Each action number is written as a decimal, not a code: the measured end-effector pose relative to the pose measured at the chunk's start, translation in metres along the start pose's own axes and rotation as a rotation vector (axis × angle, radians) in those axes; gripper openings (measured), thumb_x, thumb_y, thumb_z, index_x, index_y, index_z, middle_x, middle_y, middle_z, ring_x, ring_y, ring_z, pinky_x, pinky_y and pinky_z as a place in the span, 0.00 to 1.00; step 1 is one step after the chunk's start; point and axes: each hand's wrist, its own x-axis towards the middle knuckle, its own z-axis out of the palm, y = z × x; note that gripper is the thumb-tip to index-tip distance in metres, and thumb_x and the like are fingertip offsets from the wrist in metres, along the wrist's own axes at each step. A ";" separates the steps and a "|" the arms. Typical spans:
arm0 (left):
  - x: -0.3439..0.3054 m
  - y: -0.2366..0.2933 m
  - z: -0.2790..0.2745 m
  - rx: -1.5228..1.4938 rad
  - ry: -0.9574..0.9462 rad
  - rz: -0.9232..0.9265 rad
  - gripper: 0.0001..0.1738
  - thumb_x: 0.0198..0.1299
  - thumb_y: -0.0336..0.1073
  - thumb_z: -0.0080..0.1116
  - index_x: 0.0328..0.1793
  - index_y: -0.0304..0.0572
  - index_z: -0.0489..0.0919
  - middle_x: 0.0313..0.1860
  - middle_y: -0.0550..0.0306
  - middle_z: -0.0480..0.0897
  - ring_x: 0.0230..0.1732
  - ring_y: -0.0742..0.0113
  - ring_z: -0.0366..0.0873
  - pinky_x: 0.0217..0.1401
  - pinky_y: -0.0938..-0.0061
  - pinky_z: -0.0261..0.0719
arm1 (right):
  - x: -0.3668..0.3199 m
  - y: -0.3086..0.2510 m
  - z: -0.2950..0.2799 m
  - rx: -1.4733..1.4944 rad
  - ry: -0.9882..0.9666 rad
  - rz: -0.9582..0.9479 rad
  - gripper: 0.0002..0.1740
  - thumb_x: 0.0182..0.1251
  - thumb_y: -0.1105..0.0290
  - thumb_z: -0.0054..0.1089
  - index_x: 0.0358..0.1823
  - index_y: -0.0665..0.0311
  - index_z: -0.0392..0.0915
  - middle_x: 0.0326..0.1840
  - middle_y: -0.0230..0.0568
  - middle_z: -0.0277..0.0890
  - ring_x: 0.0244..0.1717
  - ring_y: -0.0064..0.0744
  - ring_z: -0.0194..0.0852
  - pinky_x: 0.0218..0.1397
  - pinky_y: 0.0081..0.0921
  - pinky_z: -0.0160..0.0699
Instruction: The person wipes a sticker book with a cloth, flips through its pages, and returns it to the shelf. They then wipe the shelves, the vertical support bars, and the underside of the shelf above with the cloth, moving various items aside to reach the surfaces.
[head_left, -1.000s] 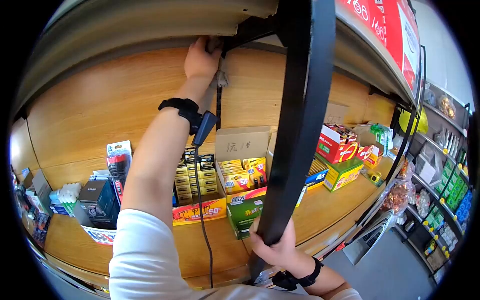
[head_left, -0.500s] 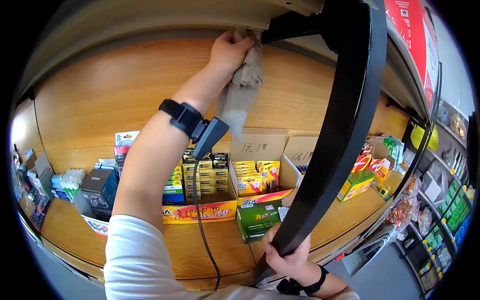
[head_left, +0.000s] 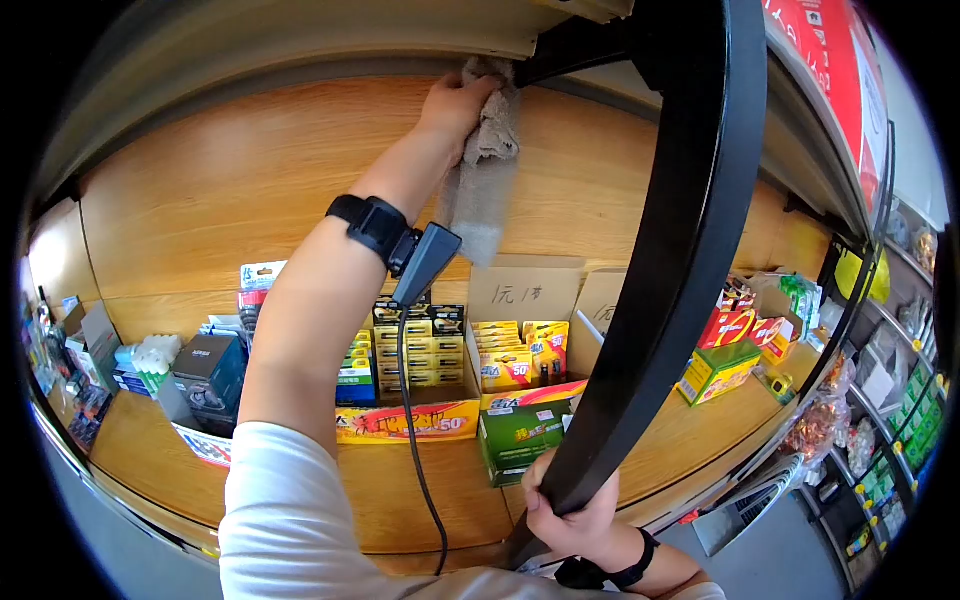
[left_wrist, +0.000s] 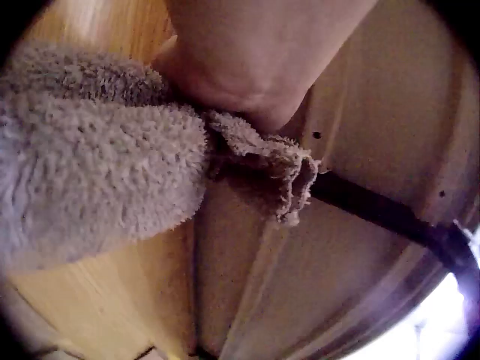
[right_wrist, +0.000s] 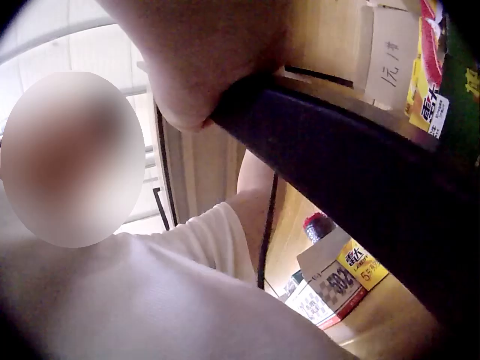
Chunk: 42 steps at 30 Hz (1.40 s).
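Observation:
Up under the top shelf's underside (head_left: 330, 50), my left hand (head_left: 455, 108) grips a fluffy grey cloth (head_left: 494, 135). Its loose end hangs down in front of the wooden back panel (head_left: 250, 180). From the left wrist, the folded cloth (left_wrist: 105, 165) bulges out beside the hand (left_wrist: 232, 67), near a dark metal bracket (left_wrist: 375, 210). Lower down, my right hand (head_left: 582, 515) is wrapped round the black upright post (head_left: 690, 210). The right wrist view has this hand (right_wrist: 202, 60) against the post (right_wrist: 322, 150).
Below the cloth, open cartons of yellow battery packs (head_left: 408, 420) stand on the wooden shelf (head_left: 420, 500), beside a green box (head_left: 515, 440). A dark blue box (head_left: 208, 375) is at the left. Right of the post sits a yellow-green box (head_left: 718, 370). A cable (head_left: 412, 450) dangles from the left wrist.
A second ago the cloth was mostly hidden behind my left hand; now a long piece hangs below it. The head view has shifted. My right hand stays on the post.

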 end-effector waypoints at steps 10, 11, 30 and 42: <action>-0.036 0.031 0.001 -0.640 -0.402 -0.442 0.15 0.65 0.44 0.48 0.45 0.42 0.78 0.40 0.51 0.82 0.36 0.60 0.82 0.40 0.63 0.84 | 0.000 0.003 0.003 0.005 0.039 -0.038 0.28 0.49 0.85 0.57 0.50 0.67 0.53 0.33 0.36 0.68 0.30 0.21 0.70 0.35 0.20 0.72; -0.035 0.029 -0.001 -0.638 -0.361 -0.442 0.15 0.65 0.44 0.49 0.46 0.41 0.78 0.40 0.51 0.82 0.37 0.60 0.82 0.41 0.63 0.83 | 0.000 0.003 0.004 0.004 0.050 -0.029 0.28 0.49 0.85 0.57 0.50 0.66 0.53 0.33 0.36 0.68 0.30 0.21 0.70 0.35 0.20 0.72; 0.013 -0.053 -0.021 0.617 0.209 0.277 0.32 0.50 0.46 0.61 0.60 0.39 0.72 0.52 0.39 0.77 0.54 0.46 0.74 0.56 0.62 0.72 | 0.002 0.005 -0.002 -0.028 -0.099 -0.134 0.47 0.49 0.90 0.44 0.67 0.52 0.34 0.40 0.45 0.62 0.29 0.29 0.67 0.29 0.23 0.68; -0.030 -0.064 -0.035 1.043 -0.134 0.550 0.23 0.54 0.45 0.56 0.57 0.52 0.74 0.52 0.44 0.76 0.50 0.47 0.76 0.49 0.58 0.76 | 0.001 -0.006 0.000 0.038 0.080 0.119 0.41 0.47 0.77 0.62 0.65 0.71 0.53 0.37 0.37 0.71 0.32 0.21 0.71 0.39 0.22 0.72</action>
